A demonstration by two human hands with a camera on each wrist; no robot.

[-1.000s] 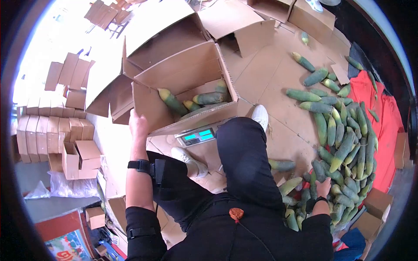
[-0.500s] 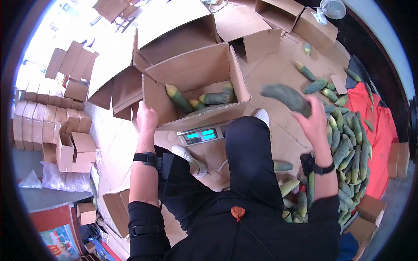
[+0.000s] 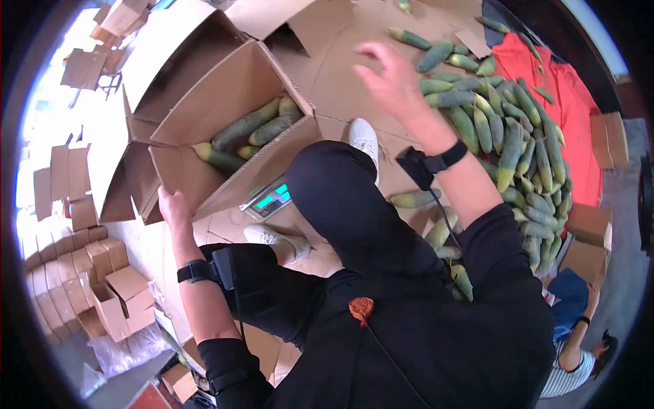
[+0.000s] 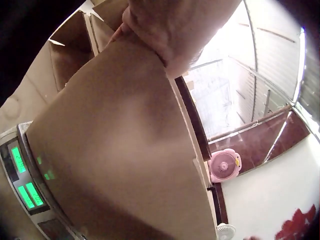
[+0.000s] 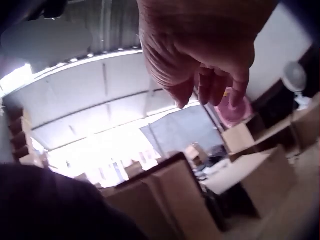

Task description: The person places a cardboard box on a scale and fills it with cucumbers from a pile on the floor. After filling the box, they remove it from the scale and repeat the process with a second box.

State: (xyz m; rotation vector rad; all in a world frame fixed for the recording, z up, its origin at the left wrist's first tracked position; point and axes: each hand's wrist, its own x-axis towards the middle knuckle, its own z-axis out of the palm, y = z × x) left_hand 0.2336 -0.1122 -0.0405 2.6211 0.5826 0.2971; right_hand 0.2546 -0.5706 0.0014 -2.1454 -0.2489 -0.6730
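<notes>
My left hand (image 3: 175,206) grips the near left edge of an open cardboard box (image 3: 228,178). In the left wrist view its fingers bend over the rim above the broad box wall (image 4: 120,125). Inside the box lie several long dark-green gourds (image 3: 246,126) with pale yellowish ends. The box sits at a scale whose green display (image 3: 272,198) shows below its front wall. My right hand (image 3: 395,80) is in the air between the box and a pile of gourds (image 3: 521,140), holding nothing. The right wrist view shows that hand (image 5: 200,47) with loosely bent, separate fingers.
The pile partly covers a red cloth (image 3: 579,102) on the right. Larger open cartons (image 3: 184,71) stand behind the box. Stacked cardboard boxes (image 3: 58,273) line the left side. Another person in a striped top (image 3: 572,371) is at the lower right.
My right hand picked up a gourd from the pile and carried it toward the box; now it is empty, and one more gourd lies inside. The left hand stays on the box.
</notes>
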